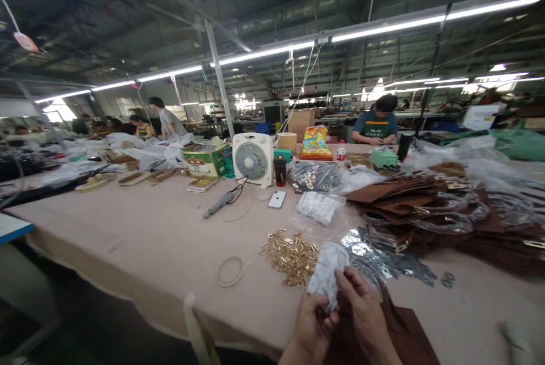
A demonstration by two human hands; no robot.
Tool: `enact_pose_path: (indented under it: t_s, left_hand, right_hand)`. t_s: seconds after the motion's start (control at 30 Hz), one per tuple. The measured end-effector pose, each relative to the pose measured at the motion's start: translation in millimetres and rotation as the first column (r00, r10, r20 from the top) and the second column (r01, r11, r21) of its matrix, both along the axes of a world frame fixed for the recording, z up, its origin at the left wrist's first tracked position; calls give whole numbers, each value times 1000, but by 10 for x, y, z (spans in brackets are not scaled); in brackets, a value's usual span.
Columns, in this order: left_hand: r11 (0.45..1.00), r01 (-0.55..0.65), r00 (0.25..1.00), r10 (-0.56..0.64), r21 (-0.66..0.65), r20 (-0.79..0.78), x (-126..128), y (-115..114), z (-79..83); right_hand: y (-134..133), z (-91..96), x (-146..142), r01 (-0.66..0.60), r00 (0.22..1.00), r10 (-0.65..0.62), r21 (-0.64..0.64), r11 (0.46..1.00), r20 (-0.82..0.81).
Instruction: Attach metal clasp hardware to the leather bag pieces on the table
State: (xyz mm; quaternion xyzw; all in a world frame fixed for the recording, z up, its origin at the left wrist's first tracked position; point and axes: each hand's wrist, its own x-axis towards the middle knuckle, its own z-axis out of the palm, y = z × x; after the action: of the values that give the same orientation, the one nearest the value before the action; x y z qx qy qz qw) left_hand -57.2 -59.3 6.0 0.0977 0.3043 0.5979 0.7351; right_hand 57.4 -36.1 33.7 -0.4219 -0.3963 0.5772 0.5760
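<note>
My left hand [314,319] grips the lower end of a crumpled white packet [330,268], thumb on its face. My right hand [361,302] pinches the same packet at its right edge. What the packet is made of or contains, I cannot make out. Just beyond it to the left lies a pile of small gold-coloured metal fittings [289,257]. To the right is a heap of flat silvery pieces [387,257]. Brown material [409,331] lies beneath my hands at the table's near edge.
Stacked brown pieces with clear plastic [426,206] fill the table's right side. Farther back stand a white fan [254,159], a dark bottle [280,172], a phone [277,199] and a corded tool [221,204]. A tape roll [230,271] lies left. A co-worker [375,124] sits across.
</note>
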Motion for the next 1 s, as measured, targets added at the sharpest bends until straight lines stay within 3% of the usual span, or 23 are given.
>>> enact_pose_path:
  t_s: [0.1, 0.17, 0.23, 0.33, 0.4, 0.47, 0.57, 0.73, 0.87, 1.0]
  left_hand:
    - [999, 30, 999, -31, -13, -13, -3, 19, 0]
    - [992, -60, 997, 66, 110, -51, -7, 35, 21]
    - [941, -187, 964, 231, 283, -133, -38, 46, 74]
    - [872, -161, 895, 326, 462, -304, -130, 65, 197]
    - [882, -75, 876, 281, 465, -392, -192, 88, 271]
    - [904, -66, 858, 267, 422, -438, -230, 121, 310]
    - [922, -105, 857, 274, 374, -437, -232, 167, 307]
    - [953, -135, 951, 202, 272, -236, -190, 185, 291]
    - [956, -185, 965, 221, 228, -143, -273, 194, 364]
    - [942, 1, 972, 77, 335, -220, -401, 279, 548]
  right_hand:
    - [55, 58, -36, -27, 1000, 27, -7, 1000, 17]
    - [110, 98, -45, -21, 1000, 21, 11, 1000, 9]
    - [169, 159, -44, 1, 1000, -3, 60, 998, 29]
    - [230, 285, -45, -52, 994, 38, 147, 988, 98]
    - [243, 357, -58, -141, 984, 118, 186, 972, 133]
    - [238, 394, -85, -208, 976, 189, 192, 959, 111]
    - [215, 388, -135, -226, 970, 234, 110, 968, -67]
    - [224, 393, -154, -142, 922, 128, -10, 990, -365]
    - [285, 499, -105, -79, 896, 66, -12, 997, -440]
    - [312, 655, -112, -160, 904, 131, -39, 986, -407]
